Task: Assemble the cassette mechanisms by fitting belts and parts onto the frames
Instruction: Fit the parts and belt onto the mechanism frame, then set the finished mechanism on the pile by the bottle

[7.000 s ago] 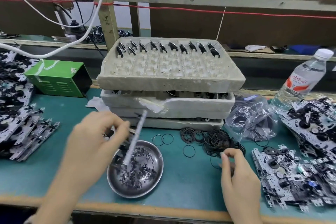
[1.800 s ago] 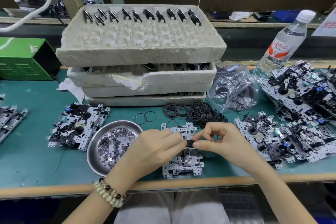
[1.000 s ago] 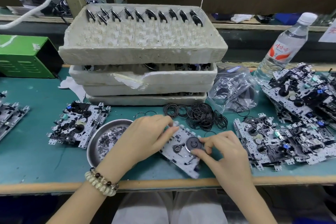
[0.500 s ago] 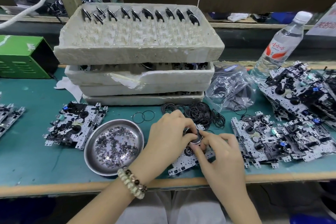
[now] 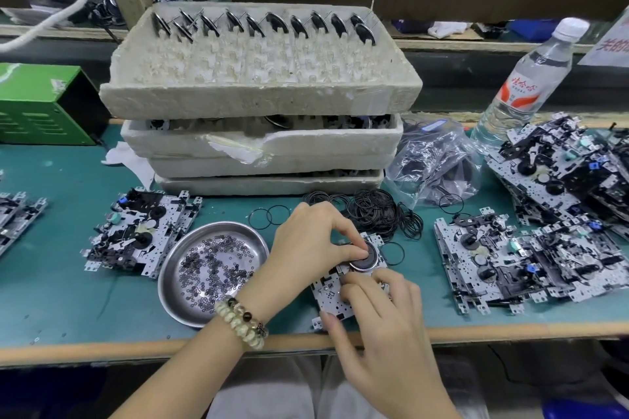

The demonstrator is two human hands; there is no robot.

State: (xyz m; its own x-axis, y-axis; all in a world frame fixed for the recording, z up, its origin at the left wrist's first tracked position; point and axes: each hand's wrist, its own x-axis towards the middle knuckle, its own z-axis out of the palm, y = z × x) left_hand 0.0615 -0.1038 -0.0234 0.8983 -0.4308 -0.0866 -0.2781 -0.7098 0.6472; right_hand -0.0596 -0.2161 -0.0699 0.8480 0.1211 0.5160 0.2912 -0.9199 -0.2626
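Flywheel [image 5: 366, 261] still pinched by left hand [image 5: 306, 241]; right hand [image 5: 381, 316] lower on frame [image 5: 326, 293].

I wore the single camera on my head, and it faced forward and down across the teal work surface [image 5: 51, 282]. Its wide lens took in the surface from the left edge to the right. My left hand [image 5: 306, 245], pinching a black round wheel [image 5: 366, 260], and my right hand [image 5: 384, 316], gripping the perforated silver metal frame [image 5: 328, 296], lay nearest, low in the view. The stack of white foam trays [image 5: 258, 102] stood farther off, above the middle of the view.
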